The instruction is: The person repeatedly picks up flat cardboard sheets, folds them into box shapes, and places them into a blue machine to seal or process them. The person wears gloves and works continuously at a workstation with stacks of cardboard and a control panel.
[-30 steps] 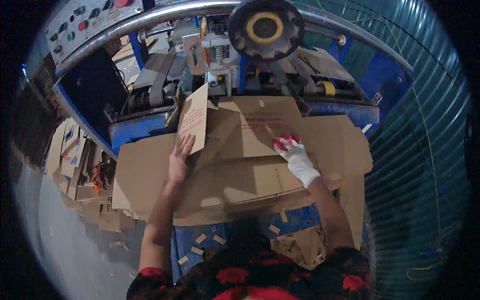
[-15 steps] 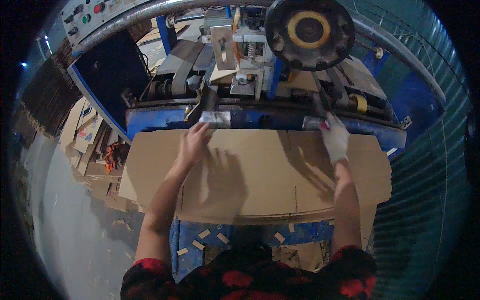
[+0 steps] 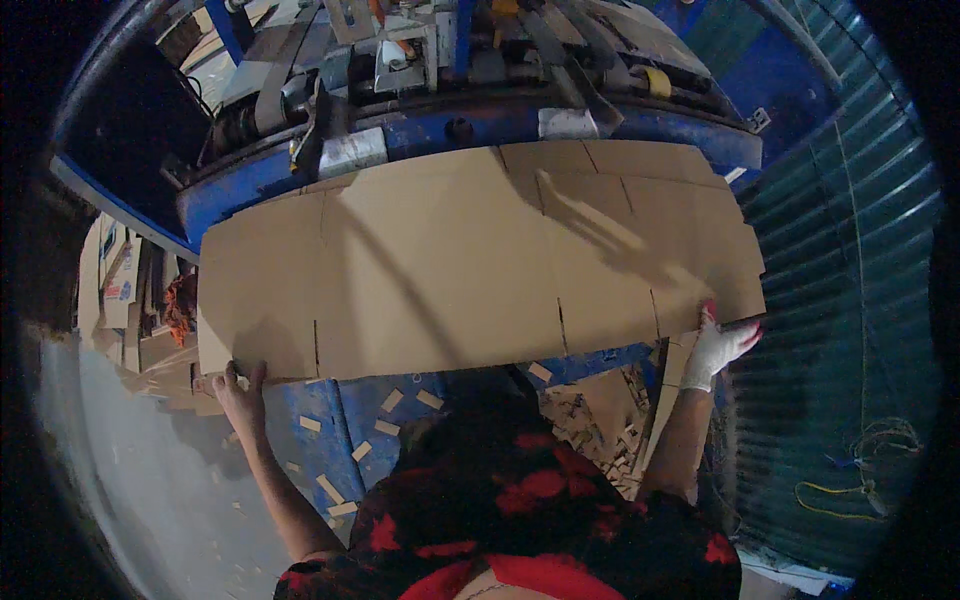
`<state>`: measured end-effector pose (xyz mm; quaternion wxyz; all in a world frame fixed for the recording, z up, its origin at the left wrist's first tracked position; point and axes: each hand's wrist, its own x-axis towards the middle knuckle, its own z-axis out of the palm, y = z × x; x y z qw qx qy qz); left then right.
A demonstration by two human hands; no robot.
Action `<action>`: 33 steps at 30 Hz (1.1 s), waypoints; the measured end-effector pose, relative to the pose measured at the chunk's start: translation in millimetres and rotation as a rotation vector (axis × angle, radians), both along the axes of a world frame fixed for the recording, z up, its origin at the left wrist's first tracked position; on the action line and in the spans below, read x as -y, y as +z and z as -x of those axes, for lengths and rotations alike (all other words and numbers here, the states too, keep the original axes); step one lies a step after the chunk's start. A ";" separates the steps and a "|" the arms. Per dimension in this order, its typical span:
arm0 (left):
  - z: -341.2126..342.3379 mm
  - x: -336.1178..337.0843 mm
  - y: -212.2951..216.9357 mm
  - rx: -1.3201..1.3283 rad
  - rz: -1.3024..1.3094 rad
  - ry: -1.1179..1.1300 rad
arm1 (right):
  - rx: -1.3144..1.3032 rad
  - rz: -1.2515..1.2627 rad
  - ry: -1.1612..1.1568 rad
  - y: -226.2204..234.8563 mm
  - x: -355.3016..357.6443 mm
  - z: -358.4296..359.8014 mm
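Moved down: bare left hand [image 3: 243,402], white-gloved right hand [image 3: 715,352]

Broad brown cardboard sheet [image 3: 450,260], central: left touches eight o'clock, its grip unclear; right, spread wide, four. Blue metal machine [image 3: 510,127] at twelve, green corrugated wall [image 3: 840,250] three, scrap-littered blue surface [image 3: 340,408] seven.

Blue desk [image 3: 345,422] is carrying scattered cardboard strips [image 3: 361,451]
Large cardboard sheets [image 3: 450,260] are stretching over it; small scraps [image 3: 237,505] are dotting the grey floor [image 3: 130,450].
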<state>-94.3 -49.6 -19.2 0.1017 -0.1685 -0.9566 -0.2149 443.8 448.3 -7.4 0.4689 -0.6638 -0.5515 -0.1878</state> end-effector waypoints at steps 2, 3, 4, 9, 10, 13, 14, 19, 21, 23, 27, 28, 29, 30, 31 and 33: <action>3.6 -0.4 2.2 0.044 -0.016 -0.045 | -0.948 0.311 0.386 -6.7 0.8 -5.4; 6.6 0.2 3.4 0.086 -0.038 -0.025 | -1.403 0.483 0.494 -5.6 0.7 -4.8; 9.6 1.0 4.2 0.085 -0.064 -0.031 | -1.358 0.474 0.609 -2.1 2.7 -3.1; 14.0 -3.8 -2.8 -0.056 -0.139 -0.019 | -0.968 0.123 0.788 40.9 26.5 25.7; 12.5 -8.4 -5.8 0.004 -0.182 -0.065 | -0.954 0.111 0.797 50.0 35.4 33.1; 5.3 -25.9 -14.8 -0.369 -0.093 0.010 | -0.565 0.198 0.917 62.6 67.4 65.5; 2.6 -30.7 -16.5 -0.458 -0.102 0.120 | -0.434 0.320 0.963 64.6 80.5 75.5; -16.8 -31.5 -20.6 0.214 -1.339 0.204 | 0.833 0.292 1.232 66.2 111.7 138.4; -26.4 -25.7 -18.8 0.585 -1.613 0.190 | 1.063 0.279 1.219 73.6 106.0 152.4; -36.5 -25.0 -13.2 0.800 -1.843 0.152 | 1.106 0.279 1.200 83.2 91.4 157.5; -58.8 -47.3 13.2 0.913 -1.904 0.208 | 1.137 0.284 1.227 96.4 57.1 149.4; -65.0 -56.0 21.2 0.899 -1.887 0.212 | 1.124 0.296 1.251 96.7 49.9 146.3; -69.0 -66.4 27.7 0.854 -1.876 0.210 | 1.110 0.310 1.274 95.9 43.5 144.3; -72.9 -76.5 32.6 0.801 -1.885 0.104 | 1.083 0.242 1.303 93.4 38.5 143.2; -75.9 -85.3 34.7 0.734 -1.725 0.159 | 1.054 0.175 1.329 90.1 33.8 144.3; -77.6 -99.4 33.8 0.586 -1.443 -0.011 | 1.038 0.196 1.339 81.5 26.0 151.5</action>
